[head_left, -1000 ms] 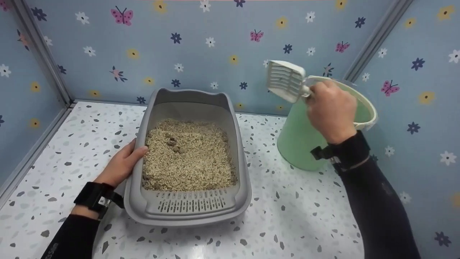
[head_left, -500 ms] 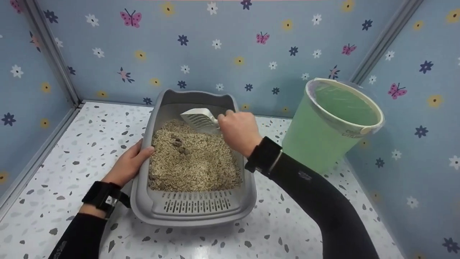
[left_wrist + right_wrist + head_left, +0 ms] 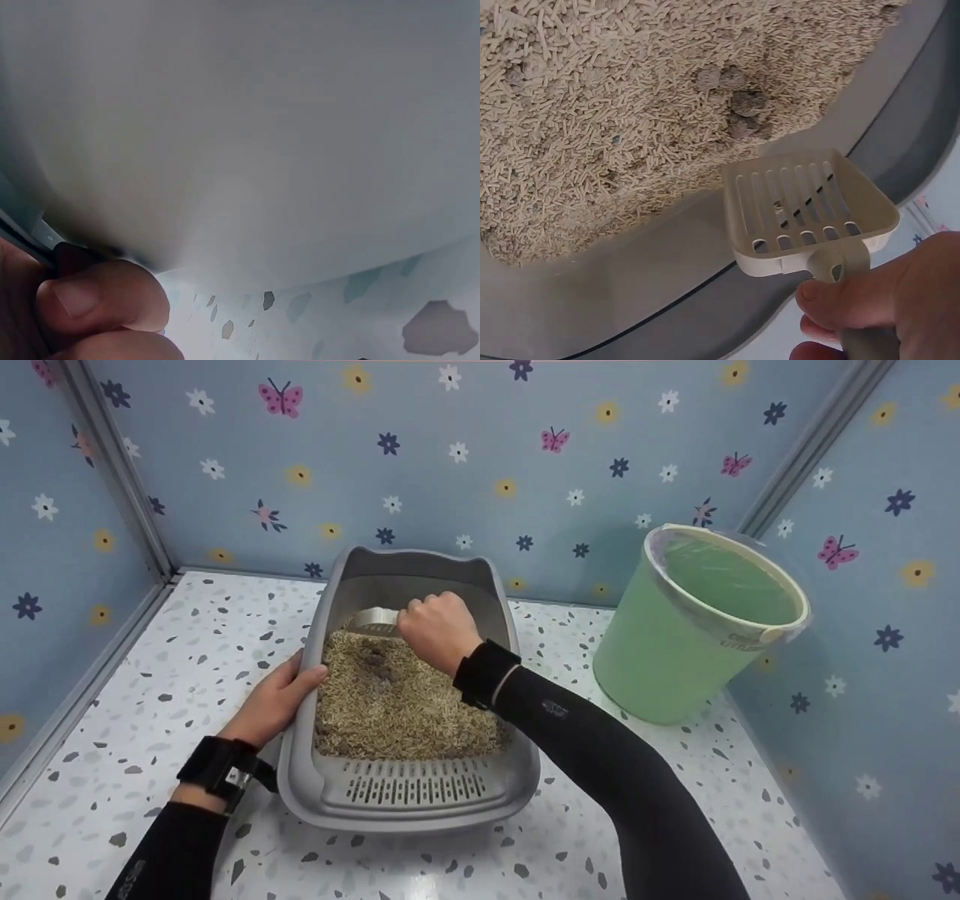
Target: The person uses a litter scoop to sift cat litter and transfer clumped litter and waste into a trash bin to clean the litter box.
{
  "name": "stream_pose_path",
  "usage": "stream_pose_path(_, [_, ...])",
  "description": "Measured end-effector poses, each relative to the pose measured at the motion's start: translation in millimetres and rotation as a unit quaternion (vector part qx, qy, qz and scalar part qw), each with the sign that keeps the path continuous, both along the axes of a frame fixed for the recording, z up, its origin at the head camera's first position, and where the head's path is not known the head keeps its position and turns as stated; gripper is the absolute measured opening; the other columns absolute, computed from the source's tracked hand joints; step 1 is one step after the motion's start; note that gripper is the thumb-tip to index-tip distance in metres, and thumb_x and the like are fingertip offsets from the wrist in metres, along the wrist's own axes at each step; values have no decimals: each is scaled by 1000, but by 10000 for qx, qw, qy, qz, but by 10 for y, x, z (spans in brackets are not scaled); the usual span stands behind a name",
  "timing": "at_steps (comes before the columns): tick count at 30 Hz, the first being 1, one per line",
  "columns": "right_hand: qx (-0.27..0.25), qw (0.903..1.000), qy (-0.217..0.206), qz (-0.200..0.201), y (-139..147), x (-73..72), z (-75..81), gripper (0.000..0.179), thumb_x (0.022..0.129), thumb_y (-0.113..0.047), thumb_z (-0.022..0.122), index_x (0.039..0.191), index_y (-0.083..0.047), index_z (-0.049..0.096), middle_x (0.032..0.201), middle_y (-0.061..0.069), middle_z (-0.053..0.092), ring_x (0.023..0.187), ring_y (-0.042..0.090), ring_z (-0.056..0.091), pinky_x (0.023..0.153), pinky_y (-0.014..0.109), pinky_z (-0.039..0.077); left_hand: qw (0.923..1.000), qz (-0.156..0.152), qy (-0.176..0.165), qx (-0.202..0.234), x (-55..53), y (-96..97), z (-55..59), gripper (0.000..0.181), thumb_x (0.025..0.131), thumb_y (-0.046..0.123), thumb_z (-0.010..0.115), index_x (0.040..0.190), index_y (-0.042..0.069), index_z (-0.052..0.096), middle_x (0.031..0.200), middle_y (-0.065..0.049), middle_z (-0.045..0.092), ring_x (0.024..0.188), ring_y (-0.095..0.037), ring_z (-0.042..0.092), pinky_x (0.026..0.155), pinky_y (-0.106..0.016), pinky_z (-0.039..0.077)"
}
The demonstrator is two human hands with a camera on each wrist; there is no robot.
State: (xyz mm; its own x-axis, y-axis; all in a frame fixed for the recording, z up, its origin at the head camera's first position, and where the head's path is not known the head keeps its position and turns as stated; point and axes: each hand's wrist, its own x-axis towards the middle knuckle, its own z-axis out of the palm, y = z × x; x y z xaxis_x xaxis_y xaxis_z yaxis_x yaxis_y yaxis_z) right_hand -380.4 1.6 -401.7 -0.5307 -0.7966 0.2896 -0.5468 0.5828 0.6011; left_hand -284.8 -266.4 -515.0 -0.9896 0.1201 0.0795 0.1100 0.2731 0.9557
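Note:
My left hand [image 3: 271, 701] grips the left rim of a grey litter box [image 3: 405, 816], thumb over the edge. In the left wrist view its curled fingers [image 3: 112, 300] sit under the rim beside the outer wall. My right hand [image 3: 441, 631] holds a pale slotted litter scoop [image 3: 375, 619] by its handle, over the rear part of the box. The right wrist view shows the scoop [image 3: 802, 199] tilted, its slotted blade near several dark clumps [image 3: 746, 109] lying on the pellet litter [image 3: 615, 105]. In the head view my right hand hides part of the scoop.
A green bin [image 3: 652, 667] with a clear liner stands right of the box. Flower-patterned panels [image 3: 450, 480] rise behind and at both sides. The speckled white tabletop [image 3: 570, 810] lies under everything.
My right hand has carried the scoop left from beside the bin into the litter box, lowering it toward the litter at the back. My left hand keeps its hold on the rim.

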Motion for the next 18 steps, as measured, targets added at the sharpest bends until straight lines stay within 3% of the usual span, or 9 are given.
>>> stream_pose_path(5, [204, 9994, 214, 154, -99, -17, -117, 37, 112, -11, 58, 77, -20, 66, 77, -3, 70, 65, 15, 64, 63, 32, 57, 10000, 29, -43, -24, -2, 7, 1, 75, 118, 50, 50, 180, 22, 19, 158, -27, 50, 124, -37, 60, 99, -31, 53])
stream_pose_path(12, [565, 9967, 283, 500, -92, 36, -231, 34, 112, -15, 60, 79, -20, 67, 78, -4, 69, 66, 14, 65, 61, 31, 56, 9998, -6, 9, -215, -2, 2, 16, 77, 119, 49, 48, 180, 17, 15, 155, -27, 51, 130, -37, 59, 101, -30, 51])
stream_pose_path(18, [925, 9941, 78, 560, 25, 100, -231, 32, 114, -20, 59, 85, -19, 72, 84, -4, 72, 70, 13, 65, 62, 29, 56, 9999, 24, -90, -113, 2, 14, 26, 79, 117, 54, 51, 180, 19, 18, 144, -27, 56, 118, -36, 63, 94, -32, 59])
